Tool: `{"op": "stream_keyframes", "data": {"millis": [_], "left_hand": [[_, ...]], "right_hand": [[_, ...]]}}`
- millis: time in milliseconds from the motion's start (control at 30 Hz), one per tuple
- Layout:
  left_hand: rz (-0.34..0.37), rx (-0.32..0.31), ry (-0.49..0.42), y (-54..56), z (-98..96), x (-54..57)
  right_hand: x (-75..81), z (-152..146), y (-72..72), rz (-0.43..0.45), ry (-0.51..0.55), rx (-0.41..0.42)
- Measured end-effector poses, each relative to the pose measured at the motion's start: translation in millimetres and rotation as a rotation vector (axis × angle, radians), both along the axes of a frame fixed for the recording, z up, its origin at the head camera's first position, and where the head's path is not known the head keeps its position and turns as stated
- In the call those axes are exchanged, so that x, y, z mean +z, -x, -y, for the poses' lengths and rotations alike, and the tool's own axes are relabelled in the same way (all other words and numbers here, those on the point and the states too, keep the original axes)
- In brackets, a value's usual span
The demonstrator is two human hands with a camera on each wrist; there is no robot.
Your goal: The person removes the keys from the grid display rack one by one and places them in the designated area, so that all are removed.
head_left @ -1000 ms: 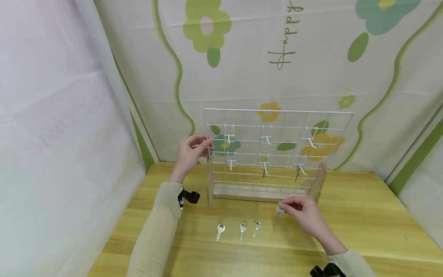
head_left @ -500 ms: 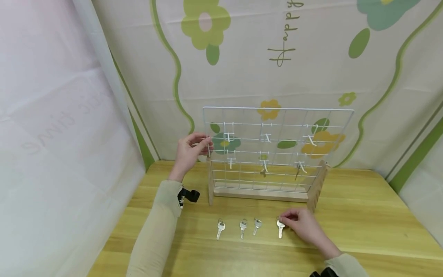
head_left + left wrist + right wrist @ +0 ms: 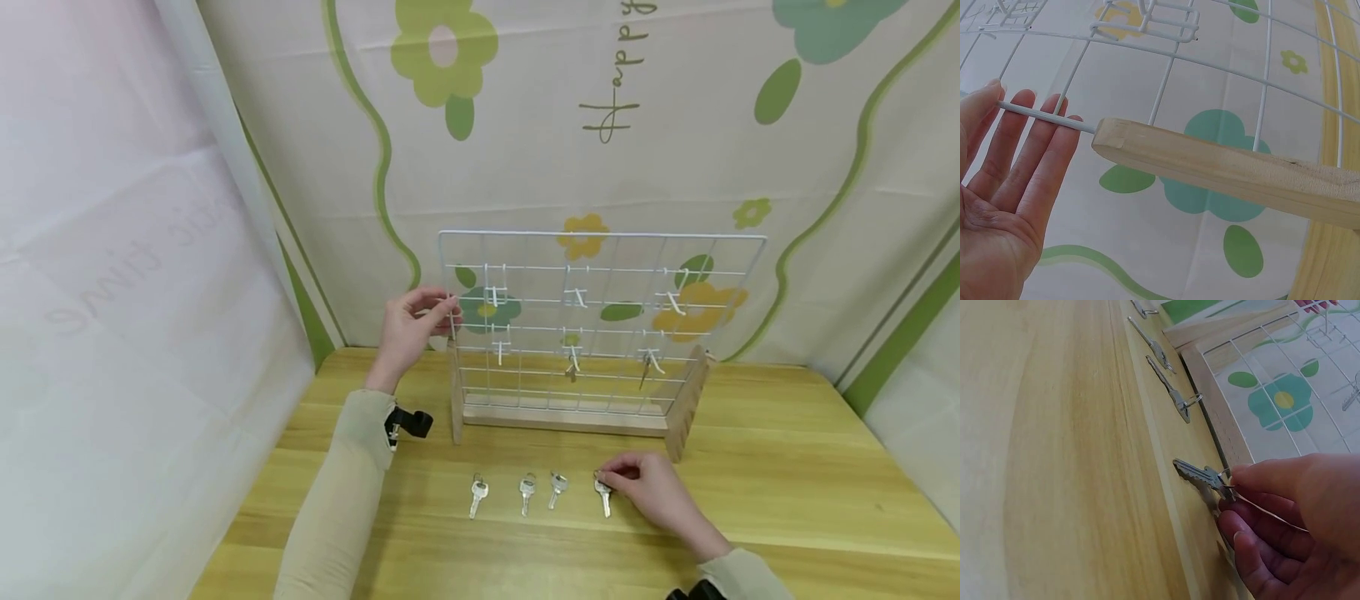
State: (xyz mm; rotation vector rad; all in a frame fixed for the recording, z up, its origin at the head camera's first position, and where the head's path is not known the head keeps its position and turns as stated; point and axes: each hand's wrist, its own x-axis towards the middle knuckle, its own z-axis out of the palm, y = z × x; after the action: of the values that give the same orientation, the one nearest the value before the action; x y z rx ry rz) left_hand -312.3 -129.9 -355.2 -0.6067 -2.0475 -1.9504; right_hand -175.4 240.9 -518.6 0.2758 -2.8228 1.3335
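Note:
My left hand (image 3: 408, 329) pinches the left edge wire of a white wire grid rack (image 3: 600, 237), just above its wooden side post (image 3: 1210, 156). In the right wrist view, my right hand (image 3: 1285, 519) pinches the small ring of a silver key (image 3: 1200, 475), whose blade points away from the fingers, low over the tabletop or touching it. To the left of that hand, a key (image 3: 557, 490), a second key (image 3: 527, 493) and a third key (image 3: 479, 497) lie in a row, each with a ring.
Several white hooks (image 3: 577, 297) are fixed to the grid in two rows. Keys hang at the lower middle hook (image 3: 573, 358) and lower right hook (image 3: 654, 362). The rack stands on a wooden base (image 3: 562, 419) on the wooden table (image 3: 787, 467), before a flowered cloth (image 3: 525, 167).
My right hand has come down from near the rack's base toward the table's front, bringing the key beside the row, then shifted slightly left. The left hand keeps its place on the rack.

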Motion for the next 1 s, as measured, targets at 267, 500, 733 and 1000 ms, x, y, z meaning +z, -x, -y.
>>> {"op": "stream_keyframes", "data": {"millis": [267,500,733,1000], "left_hand": [[0.008,0.002,0.000,-1.3,0.4,-2.5],[0.007,0.018,0.007,0.3,-1.4,-1.7],[0.023,0.032,0.013,1.1,-0.4,-1.8],[0.015,0.037,0.014,2.9,-1.8,-1.5]], "right_hand": [[-1.5,0.9,-0.8,0.015,-0.004,-0.025],[6.7,-3.2,5.5,0.038,0.064,-0.045],[51.7,7.6,21.0,-0.125,0.238,-0.089],[94.4,37.4,41.4,-0.262,0.372,-0.109]]}}
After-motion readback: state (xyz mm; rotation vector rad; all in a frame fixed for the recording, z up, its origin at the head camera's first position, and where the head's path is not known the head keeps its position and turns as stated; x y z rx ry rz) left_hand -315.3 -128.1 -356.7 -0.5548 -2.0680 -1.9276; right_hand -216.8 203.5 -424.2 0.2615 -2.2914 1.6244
